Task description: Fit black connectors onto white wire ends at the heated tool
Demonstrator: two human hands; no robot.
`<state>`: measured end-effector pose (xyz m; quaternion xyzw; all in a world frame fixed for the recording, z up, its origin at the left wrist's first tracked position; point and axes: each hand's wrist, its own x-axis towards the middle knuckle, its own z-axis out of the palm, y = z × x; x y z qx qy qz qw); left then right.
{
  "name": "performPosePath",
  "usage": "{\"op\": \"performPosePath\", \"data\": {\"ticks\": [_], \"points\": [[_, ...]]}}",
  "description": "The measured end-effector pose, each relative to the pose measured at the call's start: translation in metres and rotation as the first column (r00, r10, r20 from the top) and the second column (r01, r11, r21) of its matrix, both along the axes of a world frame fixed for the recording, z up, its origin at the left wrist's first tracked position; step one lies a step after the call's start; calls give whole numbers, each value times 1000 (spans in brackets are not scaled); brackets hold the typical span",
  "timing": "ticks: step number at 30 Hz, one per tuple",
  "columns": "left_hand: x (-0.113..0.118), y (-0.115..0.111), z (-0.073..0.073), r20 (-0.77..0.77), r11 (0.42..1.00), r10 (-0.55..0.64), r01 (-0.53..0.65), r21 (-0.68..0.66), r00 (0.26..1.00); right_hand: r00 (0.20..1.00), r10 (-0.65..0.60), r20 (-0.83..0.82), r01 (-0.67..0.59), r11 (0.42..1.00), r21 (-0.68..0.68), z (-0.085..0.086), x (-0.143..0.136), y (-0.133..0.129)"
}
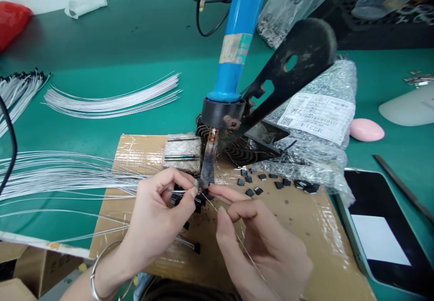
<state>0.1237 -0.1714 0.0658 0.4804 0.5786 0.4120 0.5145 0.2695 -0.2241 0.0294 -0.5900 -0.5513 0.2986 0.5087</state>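
A blue-handled soldering iron [233,43] hangs tip down in a black metal holder [291,61]. Just left of its tip, my left hand [162,215] pinches a thin white wire close to its end. My right hand [261,237] is closed on a fine solder wire [249,256], whose free end reaches up to the iron's tip. My right fingertips lie just below and right of the tip. A bundle of white wires [68,181] runs in from the left behind my left hand. The exact contact at the tip is too small to make out.
Small black pieces [249,179] lie scattered on the brown cardboard [312,246]. A phone [383,228] lies at the right, beside a metal strip [403,188] and a plastic-wrapped package [315,111]. More white wires [115,97] rest at the back left.
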Motion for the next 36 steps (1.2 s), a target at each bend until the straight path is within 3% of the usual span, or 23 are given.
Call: {"op": "performPosePath", "data": {"ticks": [36], "points": [[0, 0, 0, -5, 1000, -9, 9, 10, 1000, 1000, 5, 7, -5, 1000, 20, -1, -1, 0]]}}
